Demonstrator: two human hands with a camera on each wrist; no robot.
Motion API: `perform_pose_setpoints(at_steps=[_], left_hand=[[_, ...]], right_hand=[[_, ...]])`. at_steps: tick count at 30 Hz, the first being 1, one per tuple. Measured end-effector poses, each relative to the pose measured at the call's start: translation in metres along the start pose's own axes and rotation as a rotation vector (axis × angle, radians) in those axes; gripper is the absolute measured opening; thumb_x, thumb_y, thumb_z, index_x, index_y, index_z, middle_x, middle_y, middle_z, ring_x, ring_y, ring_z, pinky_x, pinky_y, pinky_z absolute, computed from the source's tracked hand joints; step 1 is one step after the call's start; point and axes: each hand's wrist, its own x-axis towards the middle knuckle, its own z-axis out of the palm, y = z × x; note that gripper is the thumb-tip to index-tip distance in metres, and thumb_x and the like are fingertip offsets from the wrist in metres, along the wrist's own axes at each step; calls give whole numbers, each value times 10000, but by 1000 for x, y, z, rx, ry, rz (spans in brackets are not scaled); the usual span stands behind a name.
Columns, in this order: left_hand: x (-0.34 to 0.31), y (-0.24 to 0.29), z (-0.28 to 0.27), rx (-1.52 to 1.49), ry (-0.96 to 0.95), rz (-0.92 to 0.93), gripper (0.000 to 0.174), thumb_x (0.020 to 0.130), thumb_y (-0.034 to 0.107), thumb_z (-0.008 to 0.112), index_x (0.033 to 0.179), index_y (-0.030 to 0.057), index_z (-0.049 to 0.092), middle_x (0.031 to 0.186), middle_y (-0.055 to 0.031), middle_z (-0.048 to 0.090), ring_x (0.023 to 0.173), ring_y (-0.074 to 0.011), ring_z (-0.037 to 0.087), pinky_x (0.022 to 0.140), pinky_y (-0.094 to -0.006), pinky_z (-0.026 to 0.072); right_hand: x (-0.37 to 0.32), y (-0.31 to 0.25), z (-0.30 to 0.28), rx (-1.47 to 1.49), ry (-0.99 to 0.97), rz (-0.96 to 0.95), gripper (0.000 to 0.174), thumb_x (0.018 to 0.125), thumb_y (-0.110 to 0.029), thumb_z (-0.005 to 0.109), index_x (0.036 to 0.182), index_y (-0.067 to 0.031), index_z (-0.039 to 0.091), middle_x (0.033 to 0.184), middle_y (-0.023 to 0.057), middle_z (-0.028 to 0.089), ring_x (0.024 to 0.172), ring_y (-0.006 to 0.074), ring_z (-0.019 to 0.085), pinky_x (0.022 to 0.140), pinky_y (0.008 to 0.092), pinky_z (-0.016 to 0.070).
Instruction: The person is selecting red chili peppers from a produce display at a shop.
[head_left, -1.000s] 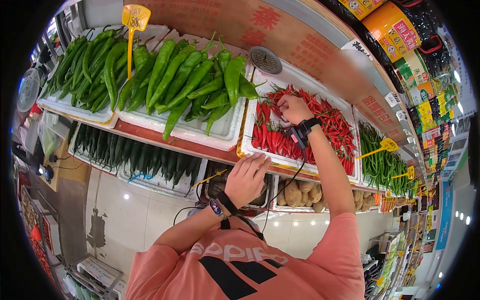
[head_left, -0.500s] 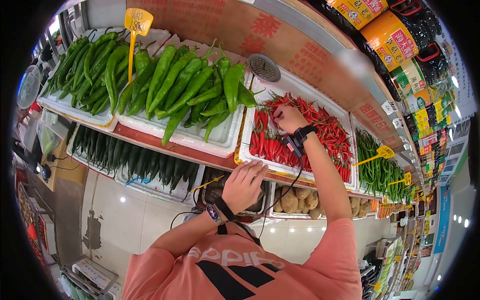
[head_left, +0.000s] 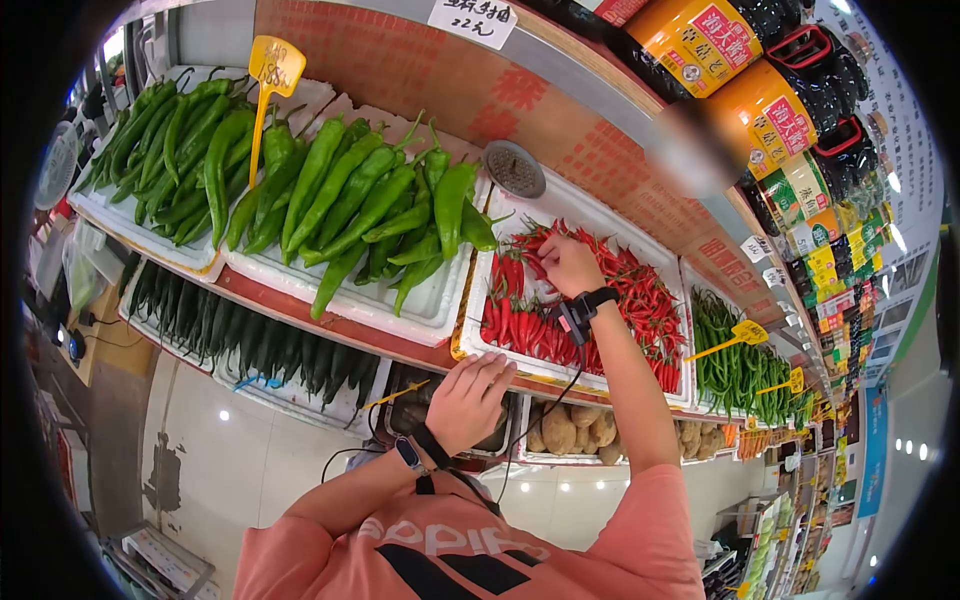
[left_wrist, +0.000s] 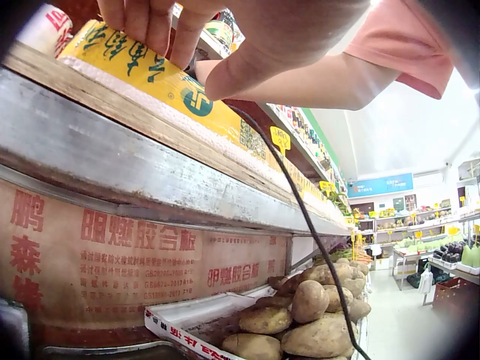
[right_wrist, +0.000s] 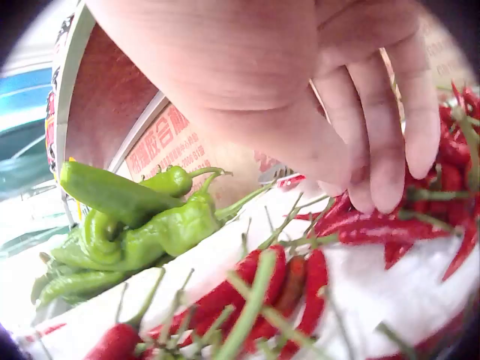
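My right hand (head_left: 572, 266) reaches into a white foam tray (head_left: 612, 222) of red chili peppers (head_left: 645, 295). Its thumb and fingers come together and pinch a red chili pepper (right_wrist: 335, 213) at the fingertips; the hand hides part of it. In the right wrist view, stemmed chilies lie in front of the fingers, with white tray floor showing between them. My left hand (head_left: 468, 402) rests at the tray's front edge, its fingers loosely extended. Those fingers lie over the yellow printed side (left_wrist: 150, 71) of the foam in the left wrist view, holding nothing.
Left of the chilies are foam trays of large green peppers (head_left: 350, 200); thin green chilies (head_left: 725, 355) lie to the right. Cucumbers (head_left: 250, 325) and potatoes (head_left: 575, 430) sit below. A round grey drain-like disc (head_left: 514, 169) stands behind. A cable (left_wrist: 300, 206) hangs from my wrist.
The whole scene shifts slightly down and left as the head view turns. My right hand stays among the red chilies, moving only slightly, and my left hand keeps its place at the edge.
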Motion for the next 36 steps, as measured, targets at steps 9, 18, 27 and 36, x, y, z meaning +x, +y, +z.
perform_pose_setpoints(at_steps=[9, 18, 27, 36], left_hand=[[-2, -2, 5, 34, -9, 12, 556, 877, 185, 666, 1422, 76, 642, 1428, -83, 633, 1390, -240, 555, 1241, -423, 381], [-3, -2, 6, -3, -7, -5, 547, 895, 163, 702, 1433, 84, 642, 1409, -90, 630, 1368, -264, 562, 1214, -456, 411], [-3, 0, 5, -20, 16, -6, 535, 892, 154, 709, 1419, 79, 647, 1399, -90, 630, 1358, -264, 565, 1207, -454, 419], [-2, 0, 4, -15, 26, 1, 526, 895, 152, 707, 1411, 67, 650, 1397, -99, 633, 1364, -269, 564, 1210, -461, 420]], right_hand=[[-3, 2, 11, -264, -97, 7, 234, 831, -160, 769, 1056, -113, 810, 1002, 180, 797, 988, 376, 765, 912, 486, 601], [4, 6, 5, -104, -160, -2, 247, 854, -176, 815, 1020, 3, 778, 877, 156, 797, 769, 244, 777, 722, 380, 604], [2, 9, 2, -16, -225, 43, 213, 830, -161, 825, 1003, -40, 802, 928, 147, 809, 854, 287, 793, 784, 398, 611], [5, 3, 3, -262, -9, 15, 256, 813, -211, 843, 1044, -106, 805, 1013, 147, 802, 976, 343, 769, 873, 471, 611]])
